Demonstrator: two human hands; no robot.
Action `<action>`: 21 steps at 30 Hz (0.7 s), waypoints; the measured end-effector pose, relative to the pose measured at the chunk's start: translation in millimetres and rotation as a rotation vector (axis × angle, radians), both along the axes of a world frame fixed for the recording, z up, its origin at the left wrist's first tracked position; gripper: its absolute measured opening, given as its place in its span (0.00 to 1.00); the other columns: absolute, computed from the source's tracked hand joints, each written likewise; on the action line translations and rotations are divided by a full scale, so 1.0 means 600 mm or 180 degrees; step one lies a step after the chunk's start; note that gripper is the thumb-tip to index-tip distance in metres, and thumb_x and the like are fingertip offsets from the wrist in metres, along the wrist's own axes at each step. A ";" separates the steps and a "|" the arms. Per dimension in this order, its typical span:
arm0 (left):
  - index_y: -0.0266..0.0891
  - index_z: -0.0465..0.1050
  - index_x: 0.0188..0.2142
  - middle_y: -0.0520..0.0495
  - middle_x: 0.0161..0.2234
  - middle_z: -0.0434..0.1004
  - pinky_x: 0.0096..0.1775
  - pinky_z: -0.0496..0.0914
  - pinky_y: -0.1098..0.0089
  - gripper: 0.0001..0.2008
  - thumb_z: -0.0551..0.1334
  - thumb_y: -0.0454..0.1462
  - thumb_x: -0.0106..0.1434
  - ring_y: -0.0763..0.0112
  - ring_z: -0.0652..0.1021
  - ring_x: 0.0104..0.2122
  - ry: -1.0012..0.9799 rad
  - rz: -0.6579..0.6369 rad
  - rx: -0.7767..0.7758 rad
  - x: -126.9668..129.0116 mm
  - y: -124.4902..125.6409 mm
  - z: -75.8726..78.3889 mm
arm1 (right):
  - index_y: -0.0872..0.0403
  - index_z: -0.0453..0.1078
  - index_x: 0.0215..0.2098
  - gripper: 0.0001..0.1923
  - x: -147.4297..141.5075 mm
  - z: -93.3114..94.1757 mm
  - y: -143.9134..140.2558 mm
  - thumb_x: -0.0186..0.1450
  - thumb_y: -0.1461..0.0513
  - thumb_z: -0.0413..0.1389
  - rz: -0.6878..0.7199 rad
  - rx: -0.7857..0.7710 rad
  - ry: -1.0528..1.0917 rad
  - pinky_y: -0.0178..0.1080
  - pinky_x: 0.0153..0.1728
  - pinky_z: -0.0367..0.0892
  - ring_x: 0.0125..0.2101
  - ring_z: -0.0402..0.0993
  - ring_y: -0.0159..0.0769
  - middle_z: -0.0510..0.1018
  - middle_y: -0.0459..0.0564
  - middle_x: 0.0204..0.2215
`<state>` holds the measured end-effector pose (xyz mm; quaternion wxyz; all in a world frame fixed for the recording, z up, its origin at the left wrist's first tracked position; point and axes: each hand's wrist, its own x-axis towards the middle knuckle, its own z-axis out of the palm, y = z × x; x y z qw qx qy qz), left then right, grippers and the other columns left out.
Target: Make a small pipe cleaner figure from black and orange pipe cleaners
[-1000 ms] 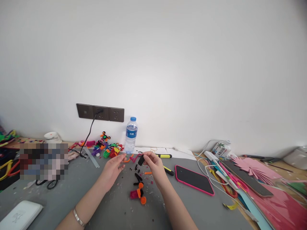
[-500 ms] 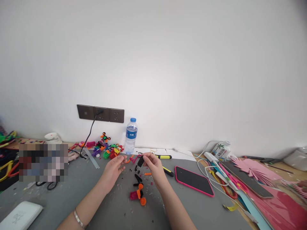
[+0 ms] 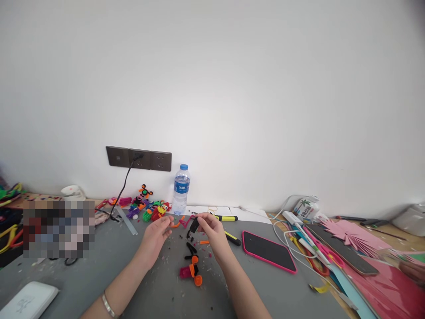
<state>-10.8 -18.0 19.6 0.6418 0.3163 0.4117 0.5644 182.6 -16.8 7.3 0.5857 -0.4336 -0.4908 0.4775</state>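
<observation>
My right hand (image 3: 212, 230) pinches a black fuzzy strip (image 3: 194, 225) between thumb and fingers over the grey mat (image 3: 146, 288). To its left is my left hand (image 3: 155, 241), thumb and fingertips drawn together; whatever they hold is too small to make out. Below both hands lies a small figure (image 3: 186, 271) of magenta, orange and black fuzzy pieces. Black fuzzy bits (image 3: 190, 250) lie just above it, and an orange strip (image 3: 204, 242) is beside my right hand. Behind the fingers, magenta and orange pipe cleaner pieces (image 3: 186, 221) are partly hidden.
A water bottle (image 3: 181, 190) stands by the wall, near colourful pipe cleaner figures (image 3: 160, 210). Yellow-black cutters (image 3: 232, 238) and a pink-cased phone (image 3: 268, 251) lie to the right. Cables, scissors (image 3: 332, 254) and coloured paper (image 3: 388, 283) crowd the right side. A white power bank (image 3: 31, 299) sits front left.
Both hands stay nearly in place, the right still pinching the black strip. A blurred brown shape has appeared at the right edge over the red paper.
</observation>
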 end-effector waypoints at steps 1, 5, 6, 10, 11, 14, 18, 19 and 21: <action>0.37 0.80 0.29 0.46 0.33 0.76 0.36 0.69 0.72 0.16 0.74 0.45 0.44 0.67 0.74 0.36 0.0018 -0.0015 -0.0002 0.001 -0.001 0.001 | 0.54 0.74 0.33 0.21 0.000 0.003 -0.002 0.55 0.45 0.62 0.0003 -0.0006 -0.0003 0.36 0.28 0.63 0.23 0.64 0.32 0.68 0.44 0.21; 0.37 0.79 0.27 0.46 0.31 0.76 0.35 0.68 0.71 0.15 0.74 0.44 0.43 0.67 0.74 0.35 0.0083 -0.0070 -0.0027 0.004 -0.004 0.007 | 0.54 0.74 0.33 0.20 -0.003 0.015 -0.008 0.56 0.46 0.62 0.0040 -0.0035 -0.0008 0.36 0.29 0.63 0.23 0.65 0.32 0.69 0.43 0.22; 0.37 0.79 0.27 0.46 0.30 0.76 0.35 0.68 0.71 0.15 0.74 0.44 0.43 0.67 0.74 0.35 0.0103 -0.0072 -0.0012 0.005 -0.004 0.008 | 0.54 0.74 0.33 0.20 -0.003 0.016 -0.008 0.56 0.46 0.62 0.0035 -0.0037 -0.0008 0.36 0.29 0.63 0.23 0.64 0.32 0.69 0.43 0.21; 0.36 0.80 0.28 0.46 0.28 0.75 0.35 0.69 0.70 0.16 0.74 0.45 0.43 0.67 0.74 0.33 0.0161 -0.0059 0.0021 0.004 -0.002 0.004 | 0.54 0.73 0.32 0.20 -0.004 0.013 -0.007 0.55 0.46 0.62 0.0006 -0.0033 -0.0008 0.36 0.28 0.63 0.23 0.64 0.32 0.69 0.44 0.21; 0.36 0.80 0.28 0.46 0.28 0.75 0.35 0.69 0.70 0.16 0.74 0.45 0.43 0.68 0.74 0.32 0.0165 -0.0051 0.0026 0.003 -0.002 0.003 | 0.54 0.74 0.33 0.20 -0.003 0.011 -0.006 0.56 0.46 0.62 0.0010 -0.0031 -0.0010 0.36 0.29 0.63 0.23 0.64 0.32 0.69 0.44 0.21; 0.37 0.81 0.30 0.46 0.29 0.76 0.35 0.69 0.70 0.16 0.74 0.45 0.45 0.69 0.74 0.31 0.0198 -0.0045 0.0060 0.001 -0.001 -0.002 | 0.54 0.74 0.33 0.19 -0.002 0.007 -0.005 0.57 0.47 0.61 0.0033 -0.0021 -0.0010 0.36 0.29 0.63 0.23 0.64 0.32 0.69 0.44 0.22; 0.37 0.81 0.29 0.47 0.28 0.76 0.36 0.70 0.70 0.17 0.75 0.45 0.43 0.70 0.73 0.31 0.0140 -0.0001 0.0020 0.002 0.000 -0.002 | 0.54 0.74 0.33 0.19 -0.001 0.011 -0.008 0.56 0.47 0.62 0.0068 -0.0039 0.0032 0.36 0.29 0.63 0.24 0.64 0.32 0.68 0.43 0.22; 0.37 0.81 0.29 0.47 0.28 0.76 0.36 0.70 0.70 0.17 0.75 0.45 0.43 0.70 0.73 0.31 0.0113 0.0012 0.0008 0.002 -0.001 -0.001 | 0.54 0.74 0.33 0.19 -0.002 0.014 -0.009 0.56 0.47 0.62 0.0074 -0.0049 0.0037 0.36 0.30 0.63 0.24 0.65 0.32 0.68 0.43 0.22; 0.37 0.81 0.30 0.47 0.28 0.76 0.36 0.69 0.71 0.17 0.76 0.45 0.42 0.69 0.73 0.31 0.0095 0.0022 -0.0017 0.003 -0.001 0.001 | 0.54 0.74 0.33 0.20 -0.003 0.020 -0.013 0.56 0.47 0.62 0.0085 -0.0078 0.0022 0.36 0.30 0.63 0.24 0.65 0.32 0.68 0.43 0.22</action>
